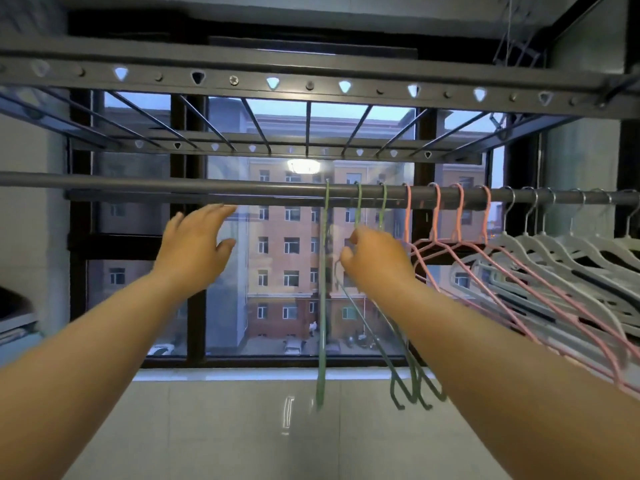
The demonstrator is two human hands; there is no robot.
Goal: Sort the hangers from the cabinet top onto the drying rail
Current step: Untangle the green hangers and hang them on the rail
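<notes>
Two bare forearms are raised from the lower edge. The left hand (pixel 197 237) is held with fingers straight and spread, gripping nothing, just below the rail (pixel 138 181). The right hand (pixel 375 259) is curled round the necks of the green hangers (pixel 322 306), which are hooked on the rail. Pink hangers (pixel 460 216) and white hangers (pixel 512 245) are hung further right on it. A window (pixel 195 306) and a building (pixel 287 220) are seen beyond.

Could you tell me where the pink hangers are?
Head view, right of centre: pink hangers on the drying rail, between green hangers and white hangers.
</notes>
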